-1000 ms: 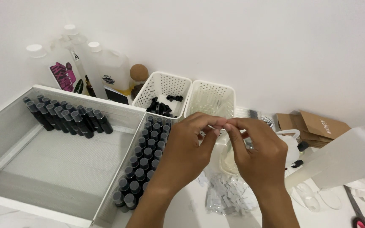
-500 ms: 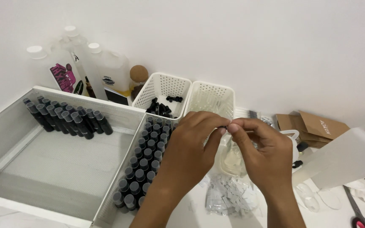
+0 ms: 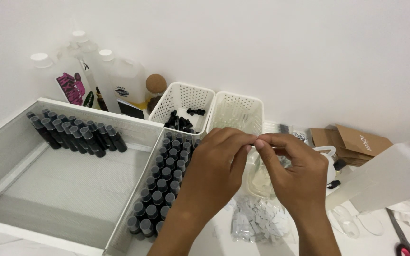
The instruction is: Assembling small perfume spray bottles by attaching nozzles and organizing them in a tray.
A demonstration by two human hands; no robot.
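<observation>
Two hands meet fingertip to fingertip above the white bench [image 3: 376, 242]. The left hand [image 3: 214, 163] and the right hand [image 3: 295, 166] each have a nearly shut pinch grip, thumb against forefinger, and the tips touch at one spot. Whatever is pinched there is too small to make out; at most a pale sliver shows between the fingertips. Half a second ago the same pinch sat slightly lower and the right wrist was more turned; a thin light strip seen between the fingers a second ago is now hidden.

Under the hands lies a clear bag of small white slips [image 3: 259, 220]. Left of the left forearm, rows of dark vials [image 3: 164, 185] fill a narrow tray compartment. Further off stand a white basket of black caps [image 3: 182, 106], a second white basket [image 3: 237, 111] and plastic jugs [image 3: 119, 85] at the wall.
</observation>
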